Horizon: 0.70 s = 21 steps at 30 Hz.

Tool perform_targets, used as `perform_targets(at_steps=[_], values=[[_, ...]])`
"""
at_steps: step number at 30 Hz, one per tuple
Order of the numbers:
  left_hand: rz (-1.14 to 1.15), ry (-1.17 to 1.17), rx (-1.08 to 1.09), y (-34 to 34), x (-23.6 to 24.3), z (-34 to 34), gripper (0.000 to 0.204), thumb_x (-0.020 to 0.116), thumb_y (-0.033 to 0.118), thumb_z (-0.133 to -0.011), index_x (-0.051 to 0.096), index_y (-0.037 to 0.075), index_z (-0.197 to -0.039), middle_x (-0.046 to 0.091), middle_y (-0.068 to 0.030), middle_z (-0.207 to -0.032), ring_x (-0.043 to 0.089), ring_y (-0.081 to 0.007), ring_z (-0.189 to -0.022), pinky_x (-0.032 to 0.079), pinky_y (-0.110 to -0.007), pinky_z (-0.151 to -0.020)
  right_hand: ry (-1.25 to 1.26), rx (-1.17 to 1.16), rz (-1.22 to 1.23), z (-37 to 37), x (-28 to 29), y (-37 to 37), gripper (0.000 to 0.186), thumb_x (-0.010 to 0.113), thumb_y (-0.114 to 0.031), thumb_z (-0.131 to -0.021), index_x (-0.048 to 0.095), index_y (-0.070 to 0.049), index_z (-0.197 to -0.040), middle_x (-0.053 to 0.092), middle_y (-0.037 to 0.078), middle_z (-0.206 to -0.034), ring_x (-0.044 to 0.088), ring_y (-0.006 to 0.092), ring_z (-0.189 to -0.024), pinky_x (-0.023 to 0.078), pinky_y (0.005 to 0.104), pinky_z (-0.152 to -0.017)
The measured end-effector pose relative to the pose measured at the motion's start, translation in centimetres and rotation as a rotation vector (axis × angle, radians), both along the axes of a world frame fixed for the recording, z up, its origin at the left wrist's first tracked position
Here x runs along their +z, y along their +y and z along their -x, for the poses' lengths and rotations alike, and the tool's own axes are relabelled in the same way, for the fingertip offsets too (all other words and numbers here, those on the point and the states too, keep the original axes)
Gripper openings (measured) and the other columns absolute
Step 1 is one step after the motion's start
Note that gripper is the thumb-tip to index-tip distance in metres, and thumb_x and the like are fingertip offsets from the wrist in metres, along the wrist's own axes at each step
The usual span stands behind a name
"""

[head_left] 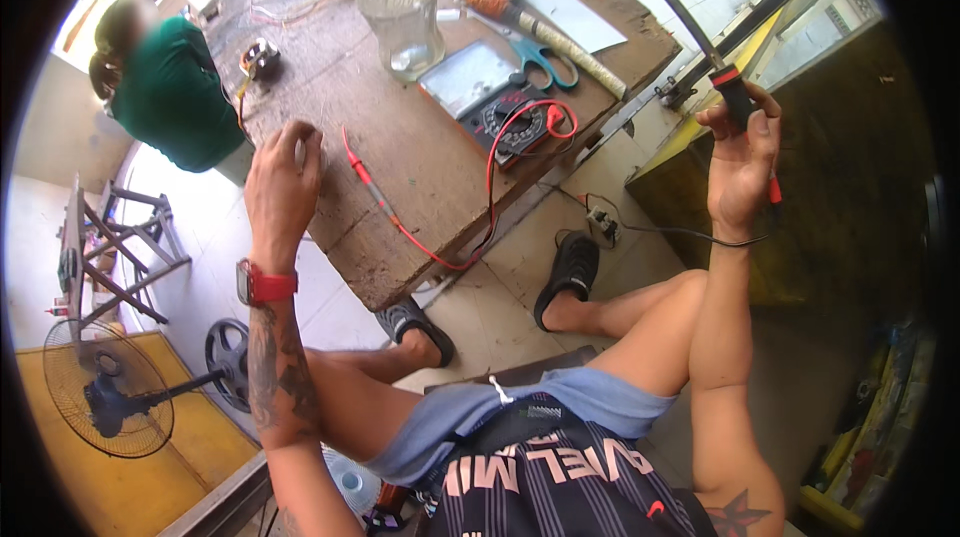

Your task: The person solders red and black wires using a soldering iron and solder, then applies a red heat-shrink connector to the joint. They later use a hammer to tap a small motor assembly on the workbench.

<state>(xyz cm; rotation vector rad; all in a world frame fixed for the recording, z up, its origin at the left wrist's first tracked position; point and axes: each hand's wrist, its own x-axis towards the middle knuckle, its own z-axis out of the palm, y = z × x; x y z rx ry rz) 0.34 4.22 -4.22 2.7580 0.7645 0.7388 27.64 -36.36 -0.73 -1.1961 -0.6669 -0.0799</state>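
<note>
- In the head view, my right hand is raised at 2 o'clock, fingers wrapped round the handle of a slim black-and-red soldering iron. Its dark metal tip points toward 11 o'clock and touches nothing.
- My left hand is at 10 o'clock, back upward, by the near-left edge of the worn brown wooden table. Those fingers are bent and narrow; I cannot tell whether they pinch anything.
- Beyond them, also toward 10 o'clock, a small round metal-and-black wired part lies on the table, an orange wire trailing from it toward my left hand.
- I judge the step as having the iron ready, with no joint being heated. Bringing it in would call for a steady wrist, slack in its thin black cord, and a tip kept clear of the red test probe.
- As for writing: the black-and-grey boxy multimeter, near 12 o'clock, has pale dial markings too small for me to read. My dark striped shirt, at 6 o'clock, carries large pale block lettering, partly folded away, and a small red emblem.
</note>
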Motion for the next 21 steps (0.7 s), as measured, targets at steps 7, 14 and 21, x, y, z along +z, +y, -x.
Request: perform_targets(at_steps=[7,14,21], values=[[-0.024,0.083,-0.061,0.1,-0.2,-2.9,0.022,0.067,0.028,-0.101,0.074,0.009,-0.109,0.072,-0.0132,-0.107,0.067,-0.0358,-0.107,0.053,-0.045,-0.091,-0.007,0.004,0.046,1.0,-1.3,2.8,0.044,0.053,-0.03,-0.109,0.051,0.002,-0.139,0.069,0.015,-0.104,0.069,0.0216,-0.092,0.055,0.0388,-0.091],[-0.01,0.098,-0.008,0.6,-1.1,-1.0,0.024,0.064,0.032,-0.103,0.075,0.013,-0.114,0.072,-0.0129,-0.114,0.068,-0.0366,-0.109,0.053,-0.045,-0.093,-0.072,-0.054,0.143,4.0,-1.4,1.1,0.049,0.052,-0.035,-0.11,0.047,0.0,-0.144,0.068,0.015,-0.107,0.067,0.0206,-0.093,0.056,0.038,-0.088],[-0.203,-0.022,0.087,0.1,-0.3,-3.3,0.034,0.071,0.033,-0.098,0.071,0.011,-0.124,0.069,-0.0166,-0.127,0.063,-0.0384,-0.117,0.048,-0.05,-0.103,-0.084,-0.121,0.071,3.1,-0.8,0.8,0.047,0.051,-0.037,-0.111,0.05,0.0,-0.141,0.067,0.014,-0.107,0.067,0.019,-0.089,0.056,0.0367,-0.086]])
